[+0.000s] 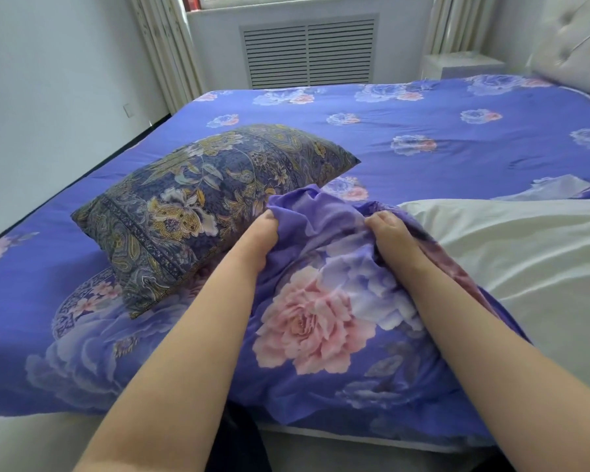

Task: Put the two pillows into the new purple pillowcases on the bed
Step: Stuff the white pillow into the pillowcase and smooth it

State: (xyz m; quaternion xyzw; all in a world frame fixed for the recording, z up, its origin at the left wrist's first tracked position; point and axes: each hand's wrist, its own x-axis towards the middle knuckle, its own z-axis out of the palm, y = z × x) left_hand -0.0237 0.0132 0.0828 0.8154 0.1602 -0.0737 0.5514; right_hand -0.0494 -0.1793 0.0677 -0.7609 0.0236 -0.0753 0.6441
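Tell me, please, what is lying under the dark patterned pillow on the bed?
The dark patterned pillow rests on the purple floral bedspread; whatever lies beneath its middle is covered.

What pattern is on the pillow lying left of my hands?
Dark blue paisley-floral with yellow on the pillow; head view.

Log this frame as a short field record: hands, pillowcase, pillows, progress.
left hand: grips purple pillowcase at its bunched edge
right hand: grips the same edge
white pillow: bare, lies right of the pillowcase, not yet inside
patterned pillow: lies on the bed, left, in its old dark floral cover
progress: no pillow visibly in a purple case
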